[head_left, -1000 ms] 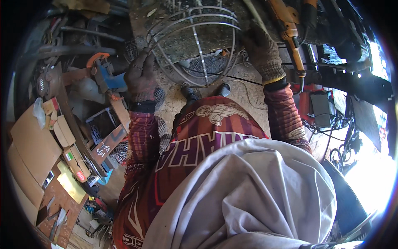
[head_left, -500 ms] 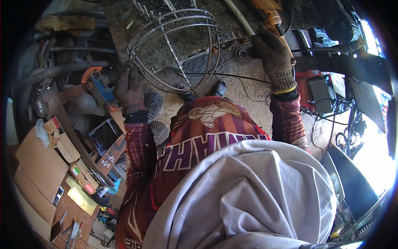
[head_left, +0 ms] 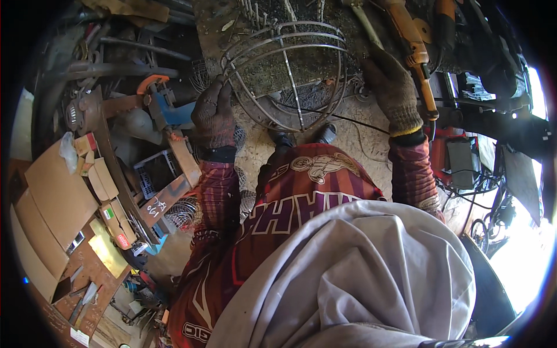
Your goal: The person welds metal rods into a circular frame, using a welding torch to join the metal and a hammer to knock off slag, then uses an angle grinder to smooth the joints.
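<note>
A round cage of bent metal rods (head_left: 283,43) rests at the near edge of the dark workbench (head_left: 217,37), its lower hoop hanging over the edge. My gloved left hand (head_left: 213,113) grips the cage's left side, fingers closed on the rod. In my gloved right hand (head_left: 393,93) is a hammer with a pale handle (head_left: 369,26); its head is only partly seen at the top edge. Just right of that hand lies an orange angle grinder (head_left: 413,46), apart from it.
A second orange power tool (head_left: 445,23) lies farther right on the bench. Left stand a blue clamp-like tool (head_left: 168,110), metal pipes (head_left: 116,69) and cardboard boxes (head_left: 61,180). A red machine (head_left: 444,153) with cables sits at the right. Wire coils (head_left: 183,214) lie by my left arm.
The whole view has shifted, so the bench and cage appear farther right. My right hand now shows clear of the grinder, which it overlapped before. My left hand keeps its hold on the cage.
</note>
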Action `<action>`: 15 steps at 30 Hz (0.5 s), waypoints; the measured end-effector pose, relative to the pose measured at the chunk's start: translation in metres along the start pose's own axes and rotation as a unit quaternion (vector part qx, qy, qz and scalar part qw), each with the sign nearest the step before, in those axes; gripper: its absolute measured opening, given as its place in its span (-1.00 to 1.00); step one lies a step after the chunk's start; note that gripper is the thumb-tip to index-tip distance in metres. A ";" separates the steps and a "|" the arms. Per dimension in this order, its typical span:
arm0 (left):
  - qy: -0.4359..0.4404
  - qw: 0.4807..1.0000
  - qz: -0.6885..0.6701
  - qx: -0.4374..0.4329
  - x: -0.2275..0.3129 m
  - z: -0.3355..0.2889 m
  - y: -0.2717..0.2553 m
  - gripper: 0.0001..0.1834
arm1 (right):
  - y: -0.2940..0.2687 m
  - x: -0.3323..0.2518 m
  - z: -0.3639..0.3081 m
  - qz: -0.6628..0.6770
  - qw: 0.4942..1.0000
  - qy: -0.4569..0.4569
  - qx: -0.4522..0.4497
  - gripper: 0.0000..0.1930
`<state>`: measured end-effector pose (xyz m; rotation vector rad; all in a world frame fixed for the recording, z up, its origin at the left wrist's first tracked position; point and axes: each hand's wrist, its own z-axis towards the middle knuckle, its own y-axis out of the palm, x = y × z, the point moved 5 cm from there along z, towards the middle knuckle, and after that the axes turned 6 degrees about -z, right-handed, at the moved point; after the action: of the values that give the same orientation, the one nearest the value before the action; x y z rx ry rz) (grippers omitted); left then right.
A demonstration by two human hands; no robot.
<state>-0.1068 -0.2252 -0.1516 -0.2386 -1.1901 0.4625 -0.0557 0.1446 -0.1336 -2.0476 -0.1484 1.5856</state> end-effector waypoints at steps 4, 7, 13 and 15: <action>0.010 1.000 0.004 0.005 -0.005 -0.001 -0.002 -0.74 | -0.027 -0.009 -0.014 0.100 0.993 -0.026 0.064 -0.68; 0.014 1.000 0.014 0.000 -0.008 -0.001 -0.002 -0.74 | -0.068 -0.004 -0.028 0.177 0.970 -0.050 0.158 -0.72; 0.015 0.997 -0.070 -0.040 -0.010 -0.001 0.005 -0.75 | -0.169 0.043 -0.062 0.019 0.884 -0.116 0.453 -0.63; 0.019 0.997 -0.072 -0.022 -0.016 -0.007 -0.002 -0.75 | -0.199 0.074 -0.054 0.058 0.854 -0.083 0.510 -0.53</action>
<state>-0.1050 -0.2341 -0.1668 -0.1970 -1.1713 0.3050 0.0630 0.3241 -0.0939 -1.0887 0.6429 1.4245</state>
